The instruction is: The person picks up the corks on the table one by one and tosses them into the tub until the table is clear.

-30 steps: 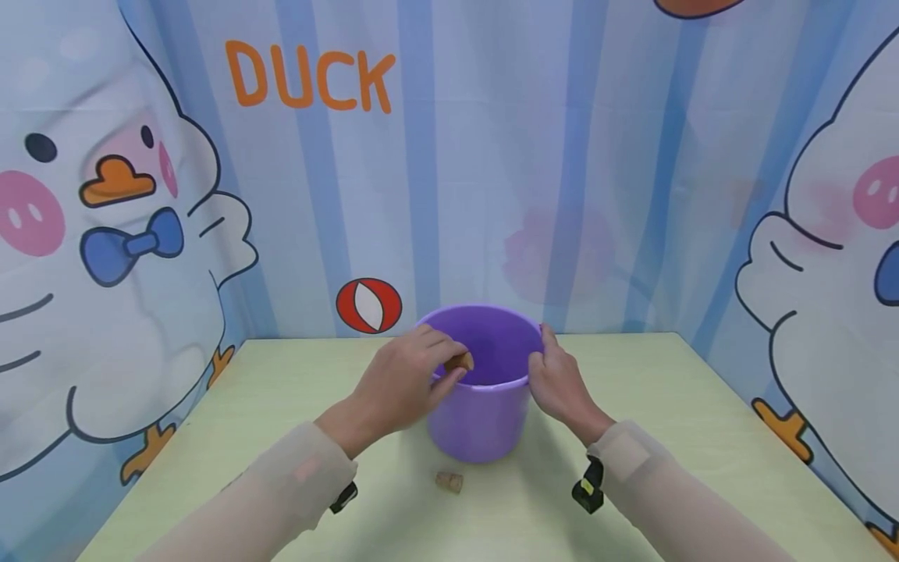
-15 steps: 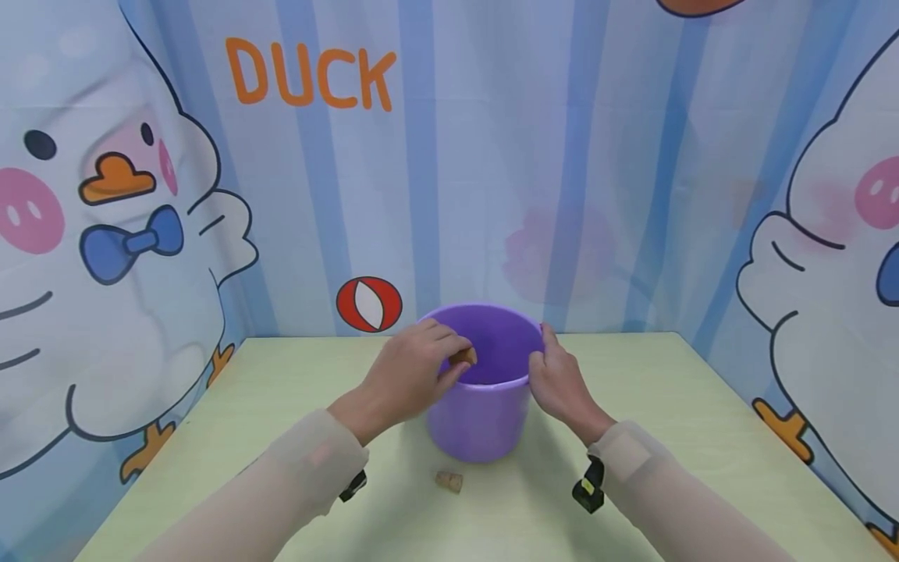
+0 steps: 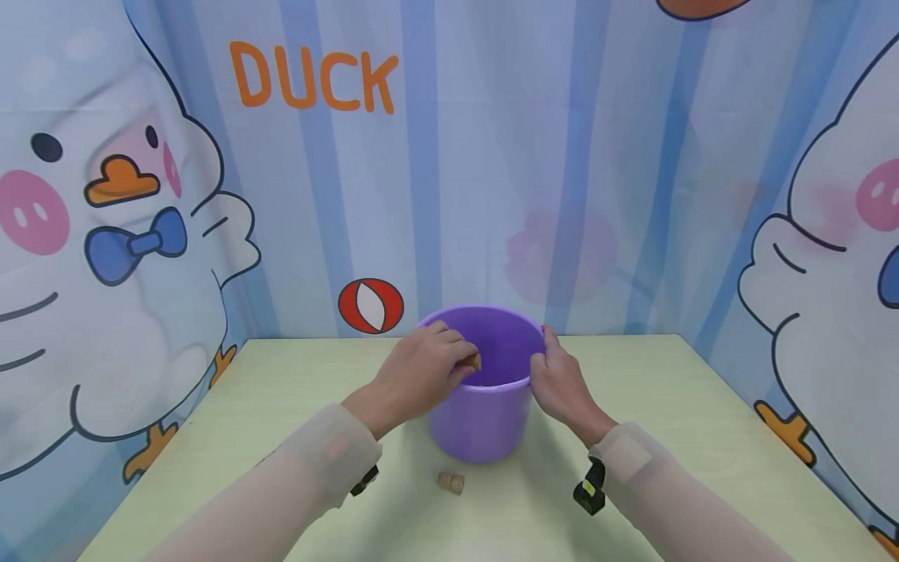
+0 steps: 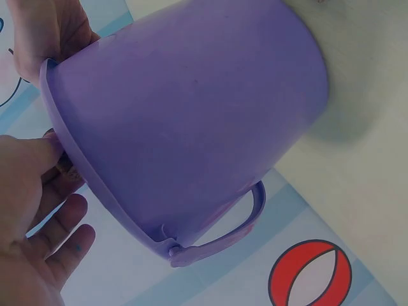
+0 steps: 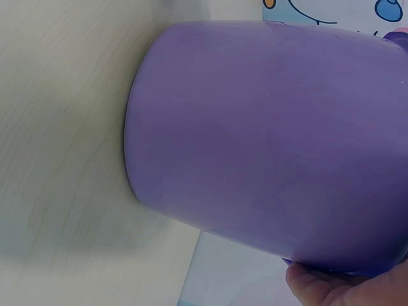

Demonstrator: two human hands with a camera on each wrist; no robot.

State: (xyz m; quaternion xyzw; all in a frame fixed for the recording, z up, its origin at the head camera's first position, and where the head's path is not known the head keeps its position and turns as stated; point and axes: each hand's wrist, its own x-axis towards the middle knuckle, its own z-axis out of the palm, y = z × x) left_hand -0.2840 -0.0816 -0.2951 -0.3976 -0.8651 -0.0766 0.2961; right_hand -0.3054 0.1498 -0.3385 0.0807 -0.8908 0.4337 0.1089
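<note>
A purple bucket [image 3: 480,428] stands upright on the table, its opening facing up. Between thumb and fingers, my left hand [image 3: 421,373] pinches a cork [image 3: 474,361] at the near left of the rim, over the opening. The left wrist view shows that cork [image 4: 67,168] partly hidden behind the rim, with the other fingers [image 4: 73,248] spread loosely. My right hand [image 3: 564,384] grips the bucket's rim on the right, thumb on the outside. A second cork [image 3: 451,482] lies on the table in front of the bucket. The bucket's bottom inside is hidden.
The pale table [image 3: 295,437] reaches back to a blue striped curtain [image 3: 485,156] printed with ducks. In the left wrist view, the bucket's handle [image 4: 245,233] hangs down along its side. Each wrist wears a small black camera [image 3: 590,492].
My left hand has shifted a little to the right, carrying the pinched cork slightly farther over the bucket's opening. The right hand, bucket and cork on the table stay in place.
</note>
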